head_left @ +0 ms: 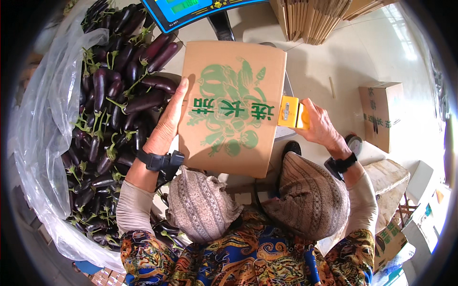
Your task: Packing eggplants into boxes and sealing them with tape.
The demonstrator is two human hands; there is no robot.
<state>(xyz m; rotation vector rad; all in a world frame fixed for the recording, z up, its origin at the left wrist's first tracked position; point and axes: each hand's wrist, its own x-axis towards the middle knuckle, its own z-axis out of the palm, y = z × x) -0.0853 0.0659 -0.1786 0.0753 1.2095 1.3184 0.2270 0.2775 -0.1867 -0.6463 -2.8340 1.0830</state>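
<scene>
A closed cardboard box (224,143) with green vegetable pictures on its top stands in front of me, over a metal platform (287,86) that shows at its right edge. My left hand (169,112) holds the box's left side, thumb along the upper edge; its other fingers are mostly hidden. In my right hand (318,123) is a yellow tape dispenser (289,112), gripped with closed fingers. Its front end touches the right edge of the box top.
Dark purple eggplants (119,100) lie heaped at my left, beside clear plastic sheeting (45,114). A blue scale display (186,9) is beyond the box. Flattened cartons (310,19) stand at the back. Another carton (381,114) and a tape roll (353,143) are at the right.
</scene>
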